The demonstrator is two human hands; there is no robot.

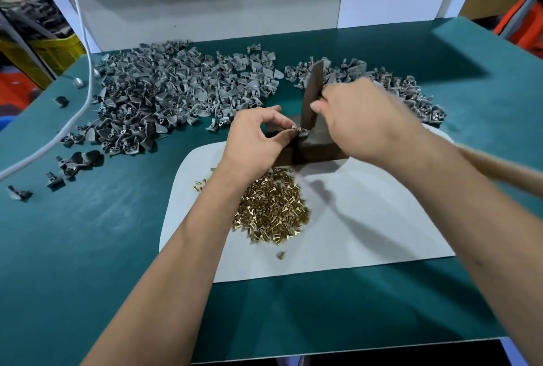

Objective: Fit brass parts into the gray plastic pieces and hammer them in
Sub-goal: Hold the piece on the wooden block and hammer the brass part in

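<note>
The left hand (255,139) pinches a small gray piece (296,130) between thumb and fingertips, holding it on top of a dark block (316,148) that sits at the far edge of a white sheet (367,218). The right hand (363,119) grips a hammer (312,98), fingers curled round it just under the head; the dark head stands nearly upright with its lower end right at the gray piece. The wooden handle (499,169) runs out past the wrist toward the right edge of the desk (88,248). Whether a brass part already sits in the held piece cannot be told; the spot is small and partly hidden by the fingers.

A heap of brass parts (271,207) lies on the white sheet, just in front of the block and partly under the left forearm. A few loose ones lie at the heap's left and one at its near side.

A large pile of gray pieces (176,92) covers the far left of the green desk, with stragglers trailing toward the left edge. A smaller pile (390,83) lies at the far right, behind the right hand.

A white cable (85,95) hangs down and runs across the desk's far left corner
</note>
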